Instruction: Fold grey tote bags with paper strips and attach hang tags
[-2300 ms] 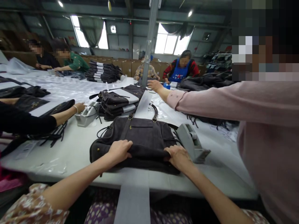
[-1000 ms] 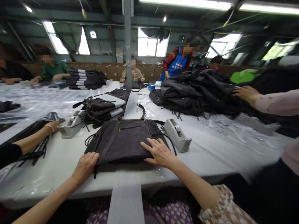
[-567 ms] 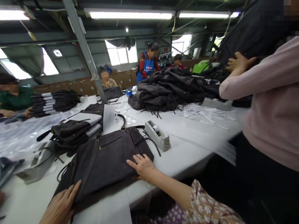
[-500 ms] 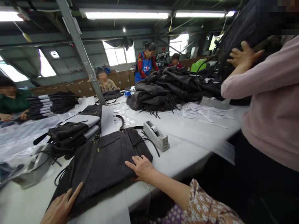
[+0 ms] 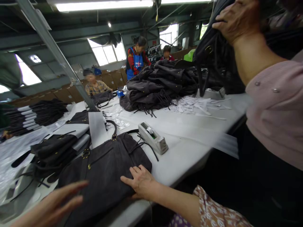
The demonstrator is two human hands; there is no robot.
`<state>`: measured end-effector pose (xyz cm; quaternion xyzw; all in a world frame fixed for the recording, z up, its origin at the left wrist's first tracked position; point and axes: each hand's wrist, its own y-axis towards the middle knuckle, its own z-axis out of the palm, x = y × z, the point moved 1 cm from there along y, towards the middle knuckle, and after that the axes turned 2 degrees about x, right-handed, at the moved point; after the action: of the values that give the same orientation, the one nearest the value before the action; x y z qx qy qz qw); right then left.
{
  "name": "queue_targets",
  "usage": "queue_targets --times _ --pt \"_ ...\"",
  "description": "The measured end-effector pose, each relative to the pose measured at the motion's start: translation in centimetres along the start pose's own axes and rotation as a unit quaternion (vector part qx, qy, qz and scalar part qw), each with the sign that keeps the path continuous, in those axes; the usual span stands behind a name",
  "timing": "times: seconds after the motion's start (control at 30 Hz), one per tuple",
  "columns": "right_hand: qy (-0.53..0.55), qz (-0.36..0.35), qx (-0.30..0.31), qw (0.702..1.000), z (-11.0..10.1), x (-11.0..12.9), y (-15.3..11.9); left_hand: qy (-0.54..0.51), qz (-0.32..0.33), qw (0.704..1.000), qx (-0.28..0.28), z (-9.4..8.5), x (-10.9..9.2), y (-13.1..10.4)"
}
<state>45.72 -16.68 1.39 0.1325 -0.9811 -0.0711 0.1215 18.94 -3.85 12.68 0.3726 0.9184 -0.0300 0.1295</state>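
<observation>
A dark grey handbag [image 5: 104, 176] lies flat on the white table in front of me, its handle, buckles and zip toward the far side. My right hand [image 5: 142, 183] rests on the bag's right part, fingers spread and nothing gripped. Over the bag's left part is my left hand [image 5: 54, 201], slightly blurred, its fingers stretched out and apart. Whether the left hand touches the bag I cannot tell. Just beyond the bag's right corner stands a grey tape dispenser [image 5: 153, 138].
Stacked bags [image 5: 59, 142] with white sheets lie left. A large heap of dark bags [image 5: 158, 85] and white paper strips [image 5: 191, 105] are farther back. At right, a co-worker in a pink sleeve [image 5: 274, 85] lifts a dark bag. A metal post [image 5: 61, 60] slants at left.
My left hand has lifted from the bag's lower left edge. My right hand stays on the bag. The co-worker at right has lowered the dark bag, and the view has shifted right.
</observation>
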Motion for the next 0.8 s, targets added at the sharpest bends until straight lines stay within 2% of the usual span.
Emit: queue_targets --times 0.03,0.07,0.13,0.17,0.2,0.27,0.33,0.43,0.47,0.53,0.63,0.7,0.8 --pt "0.005 0.001 -0.001 1.000 -0.1 0.0 0.0 -0.102 0.002 0.995 0.025 -1.3 -2.5 3.7" --pt "0.009 0.004 -0.002 1.000 -0.1 0.0 -0.1 -0.189 -0.020 0.981 -0.027 -2.3 -5.0 7.5" --pt "0.016 0.012 -0.002 1.000 -0.1 0.0 -0.3 -0.317 -0.043 0.928 -0.192 -3.0 -9.7 14.9" --pt "0.019 0.015 -0.004 1.000 0.0 0.0 -0.4 -0.366 -0.041 0.898 -0.240 -2.5 -11.7 18.0" --pt "0.021 0.019 -0.007 1.000 0.3 -0.1 -0.5 -0.406 -0.045 0.877 -0.254 -1.5 -13.2 20.6" --pt "0.020 0.021 -0.022 0.999 1.1 -0.2 -0.8 -0.441 -0.064 0.865 -0.232 1.6 -14.9 23.9" --pt "0.002 0.012 -0.058 0.998 2.5 -0.4 -0.9 -0.433 -0.097 0.865 -0.234 5.5 -14.4 24.7" --pt "-0.066 0.009 -0.199 0.978 5.0 -0.6 -0.6 -0.309 -0.169 0.892 -0.283 11.0 -11.2 22.6" --pt "-0.088 0.015 -0.254 0.963 5.8 -0.6 -0.4 -0.253 -0.191 0.911 -0.264 12.4 -9.9 21.8" --pt "-0.117 0.027 -0.327 0.937 6.9 -0.6 0.1 -0.181 -0.187 0.952 -0.162 14.5 -7.9 21.0" --pt "-0.125 0.026 -0.338 0.932 7.5 -0.5 0.7 -0.088 -0.165 0.982 -0.038 15.6 -6.4 21.5" --pt "-0.119 0.027 -0.335 0.934 7.5 -0.5 0.8 -0.039 -0.164 0.986 0.017 15.5 -6.1 22.2" --pt "-0.083 0.032 -0.357 0.930 7.3 -0.5 1.0 -0.024 -0.164 0.983 0.082 15.3 -5.9 22.7"
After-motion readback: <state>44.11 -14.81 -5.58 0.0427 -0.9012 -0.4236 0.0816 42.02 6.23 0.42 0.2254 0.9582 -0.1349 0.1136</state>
